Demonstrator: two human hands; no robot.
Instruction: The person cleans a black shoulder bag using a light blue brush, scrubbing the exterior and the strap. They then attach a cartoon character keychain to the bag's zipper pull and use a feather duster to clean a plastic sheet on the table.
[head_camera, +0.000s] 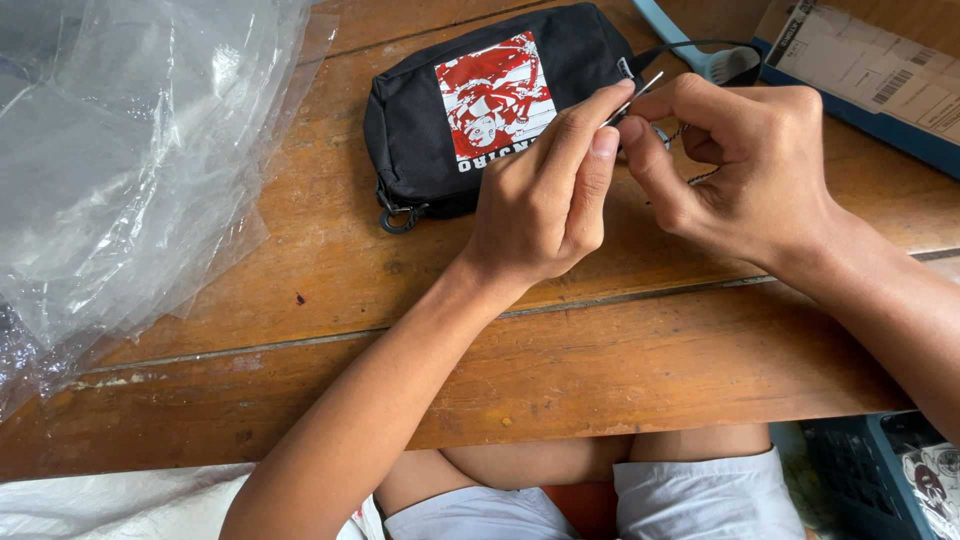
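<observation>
My left hand (545, 195) and my right hand (745, 165) meet above the wooden table (620, 370), fingertips pinched together. Between them is a thin metal pin or wire (640, 90) and a small dark chain piece (690, 178); my fingers hide most of it, so which hand grips which part is hard to tell. Just behind my left hand lies a black zip pouch (415, 130) with a red and white picture patch and a black clip at its lower left corner.
Crumpled clear plastic sheeting (130, 150) covers the table's left side. A light blue plastic tool (690, 45) and a cardboard parcel with labels (870, 70) lie at the back right. A dark blue crate (880, 470) stands below the table's front edge, right.
</observation>
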